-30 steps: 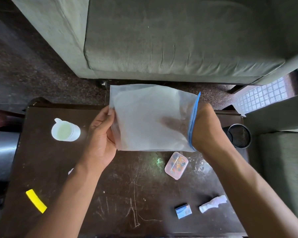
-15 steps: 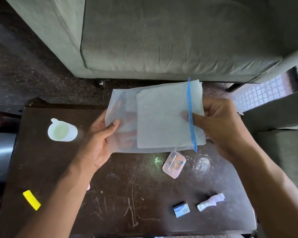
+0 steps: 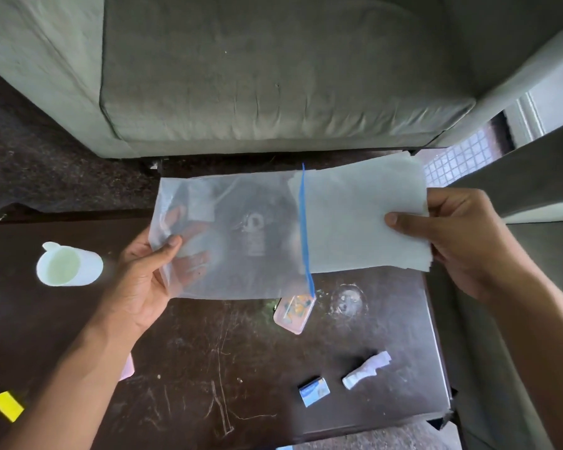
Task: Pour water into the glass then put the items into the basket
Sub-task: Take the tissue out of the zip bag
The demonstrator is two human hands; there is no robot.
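Observation:
My left hand grips the closed end of a clear zip bag with a blue zip strip, held above the dark table. My right hand pinches a stack of white paper sheets, most of which sticks out of the bag's mouth to the right. A white measuring cup with pale liquid stands at the table's left. A clear glass sits on the table under the paper, faint and hard to make out. No basket shows in this frame.
A small pink plastic box lies below the bag. A blue matchbox-size packet and a crumpled white wrapper lie front right. A yellow piece sits front left. A grey sofa stands behind the table.
My right hand came out of the bag with the white sheets and drew them rightward, so the bag now looks clear. The black mesh basket seen at the right earlier is out of view.

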